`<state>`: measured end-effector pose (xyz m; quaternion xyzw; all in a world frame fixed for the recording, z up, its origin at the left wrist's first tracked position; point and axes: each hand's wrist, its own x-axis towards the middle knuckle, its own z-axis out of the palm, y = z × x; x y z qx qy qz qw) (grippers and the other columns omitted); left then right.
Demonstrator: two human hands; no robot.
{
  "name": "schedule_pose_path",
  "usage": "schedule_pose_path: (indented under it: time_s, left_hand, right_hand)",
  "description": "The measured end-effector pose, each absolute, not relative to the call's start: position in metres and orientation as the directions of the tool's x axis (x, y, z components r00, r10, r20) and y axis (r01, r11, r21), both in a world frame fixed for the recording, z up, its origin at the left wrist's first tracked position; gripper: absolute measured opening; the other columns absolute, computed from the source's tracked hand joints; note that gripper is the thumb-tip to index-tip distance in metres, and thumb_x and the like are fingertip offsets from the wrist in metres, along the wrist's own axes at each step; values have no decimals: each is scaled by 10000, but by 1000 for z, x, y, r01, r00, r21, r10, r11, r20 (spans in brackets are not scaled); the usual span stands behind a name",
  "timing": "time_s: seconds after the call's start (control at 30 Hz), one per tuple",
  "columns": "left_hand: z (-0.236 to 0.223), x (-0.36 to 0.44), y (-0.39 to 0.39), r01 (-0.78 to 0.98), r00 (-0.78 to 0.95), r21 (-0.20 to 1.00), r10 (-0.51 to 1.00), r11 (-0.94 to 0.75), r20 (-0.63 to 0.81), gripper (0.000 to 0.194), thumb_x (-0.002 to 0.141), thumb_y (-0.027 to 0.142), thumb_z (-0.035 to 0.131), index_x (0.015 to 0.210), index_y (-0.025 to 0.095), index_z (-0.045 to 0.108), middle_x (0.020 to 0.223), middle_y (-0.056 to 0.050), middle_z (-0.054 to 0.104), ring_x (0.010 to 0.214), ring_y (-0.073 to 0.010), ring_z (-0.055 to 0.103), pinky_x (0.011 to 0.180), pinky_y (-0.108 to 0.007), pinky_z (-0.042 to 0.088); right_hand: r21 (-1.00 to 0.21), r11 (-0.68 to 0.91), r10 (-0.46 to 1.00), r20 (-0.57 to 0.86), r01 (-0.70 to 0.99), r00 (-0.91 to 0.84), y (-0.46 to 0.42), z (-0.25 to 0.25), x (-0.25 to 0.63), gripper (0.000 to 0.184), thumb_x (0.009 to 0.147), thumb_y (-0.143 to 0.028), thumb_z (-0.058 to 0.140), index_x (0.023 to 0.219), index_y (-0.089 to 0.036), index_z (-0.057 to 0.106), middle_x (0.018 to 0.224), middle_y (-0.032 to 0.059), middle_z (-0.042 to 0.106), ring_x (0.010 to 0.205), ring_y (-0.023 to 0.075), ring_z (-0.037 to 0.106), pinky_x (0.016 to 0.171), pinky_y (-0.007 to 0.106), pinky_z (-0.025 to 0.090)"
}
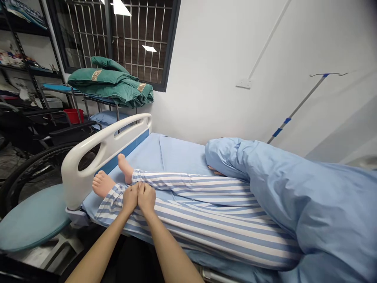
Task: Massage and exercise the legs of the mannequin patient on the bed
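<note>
A figure in blue-and-white striped trousers (pixel 212 220) lies on a bed, its smooth, manikin-like bare feet (pixel 103 184) toward the footboard. My left hand (pixel 130 197) and my right hand (pixel 146 197) are side by side and touching, on the lower part of the near trouser leg, just above the ankle. Both have their fingers curled down on the cloth, with the fingertips partly hidden. Beyond them lies the far leg, its foot (pixel 126 168) pointing up. A light blue quilt (pixel 282 196) is bunched over the upper body at the right.
The white footboard (pixel 85 151) rises at the left, beside a round teal stool (pixel 35 216) and a wheelchair (pixel 44 133). Folded green bedding (pixel 112 84) rests on a rack near a red bucket (pixel 73 116). An IV pole (pixel 297 108) leans up behind the bed.
</note>
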<state>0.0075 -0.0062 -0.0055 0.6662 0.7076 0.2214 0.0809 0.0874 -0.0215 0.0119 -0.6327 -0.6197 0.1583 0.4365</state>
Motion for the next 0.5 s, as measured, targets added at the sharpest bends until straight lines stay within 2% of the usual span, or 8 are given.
schedule_pose_path:
  time_s: [0.13, 0.3, 0.37, 0.43, 0.5]
  left_hand:
    - [-3, 5, -1, 880, -106, 474, 984, 26, 143, 328, 852, 339, 350, 939, 184, 625, 894, -118, 673, 840, -220, 595, 710, -288, 383]
    - [7, 7, 4, 726, -127, 688, 986, 17, 110, 382, 840, 366, 326, 750, 162, 636, 805, -103, 686, 760, -200, 597, 655, -266, 391]
    - [12, 11, 5, 580, -156, 814, 980, -7, 120, 380, 811, 382, 360, 642, 156, 614, 694, -73, 673, 682, -179, 579, 620, -250, 393]
    - [18, 18, 5, 348, -247, 938, 963, -13, 104, 332, 748, 390, 445, 531, 163, 550, 548, -27, 606, 575, -151, 527, 558, -238, 378]
    - [23, 25, 6, 169, -344, 986, 937, -6, 64, 327, 717, 388, 469, 464, 181, 448, 429, 21, 478, 473, -114, 438, 485, -227, 340]
  right_hand:
    - [-743, 117, 929, 317, 659, 191, -20, 16, 86, 443, 892, -364, 283, 666, -183, 619, 691, 89, 671, 624, 206, 581, 544, 279, 292]
    - [-815, 132, 936, 290, 565, 201, -18, 20, 87, 450, 894, -358, 282, 675, -184, 634, 731, 97, 684, 680, 219, 605, 578, 280, 331]
    - [-849, 155, 934, 292, 505, 204, -16, 19, 88, 465, 900, -353, 264, 679, -184, 636, 731, 92, 684, 675, 210, 603, 583, 275, 343]
    - [-872, 168, 932, 293, 461, 215, -14, 17, 90, 476, 901, -344, 254, 657, -181, 629, 701, 85, 677, 634, 197, 587, 568, 271, 340]
    - [-881, 170, 930, 291, 441, 223, -12, 15, 92, 482, 897, -345, 259, 612, -179, 610, 650, 75, 661, 588, 186, 562, 542, 268, 325]
